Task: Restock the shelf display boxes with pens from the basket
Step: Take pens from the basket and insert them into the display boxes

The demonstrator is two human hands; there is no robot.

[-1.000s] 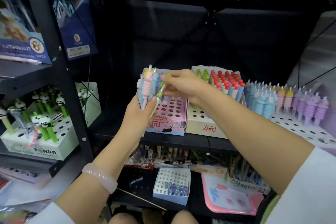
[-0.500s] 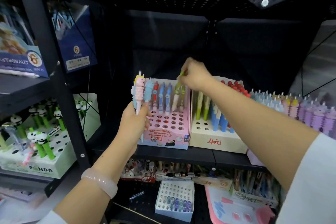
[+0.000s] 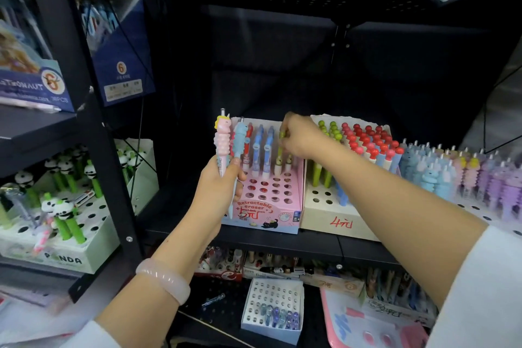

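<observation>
Seating a single pen is the step judged to be in hand; a green pen (image 3: 281, 147) is pinched at its top between the fingertips of the right hand (image 3: 300, 137) and is being lowered into the back row of the pink display box (image 3: 268, 200), directly beneath that hand; whether its tip is already in a hole cannot be told, since the lower end is partly hidden among the pens standing there. The right hand is nearly closed, its fingers curled together around the pen's cap; nothing else is held by it. Just to the left of it, blue pens (image 3: 264, 150) stand upright in the same row; in front of it, toward the person, several rows of holes are seen unfilled, so the box is judged far from full. The left hand (image 3: 219, 189) is wrapped in a loose fist around the lower barrels of a pink unicorn pen (image 3: 221, 144) and a blue one (image 3: 240, 140), held upright just beside the box's left edge; these are judged to be the stock awaiting placement. The basket named in the task is not seen. For the next move, a release of the green pen once it stands firm is called for, then a short reach leftward so that a pen may be drawn from the left hand's bundle and matched to its proper box; the cream box (image 3: 339, 217) lies below the right forearm.
</observation>
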